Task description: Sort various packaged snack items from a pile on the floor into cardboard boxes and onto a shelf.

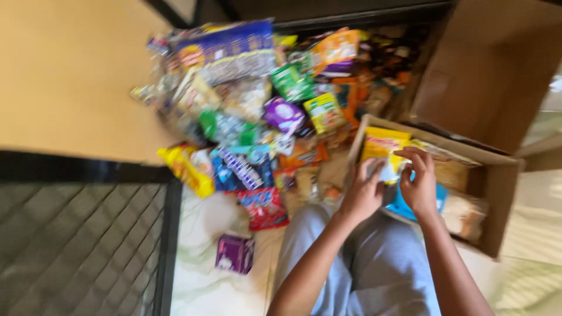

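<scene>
**Over an open carton, two hands work among snack packets**

Above the cardboard box point(497, 193) at the right of the head view, a seated person's left hand point(363, 196) and right hand point(418, 184) meet over the goods packed inside. Both hands touch a small pale packet point(389, 171) at the box's near edge; the left hand's fingers are curled on it from the left and the right hand's fingers are bent over it from above, though the blur makes it impossible to tell how firm either grip is. Just behind the packet stands a yellow packet point(380, 143), upright against the box wall, and a blue packet point(404, 208) lies below the hands, partly hidden by the right wrist. Pale brown packets point(462, 213) fill the box's right half.

Left of the box, a loose heap of bright snack packets point(257, 99) spreads across the floor, with a purple pouch point(283, 114), a green packet point(291, 82) and a large blue bag point(225, 50) among them. A red packet point(263, 208) and a small purple box point(235, 253) lie apart from the heap, near the person's grey-trousered knee point(316, 234). A second, larger carton point(492, 70) stands open behind the first.
</scene>
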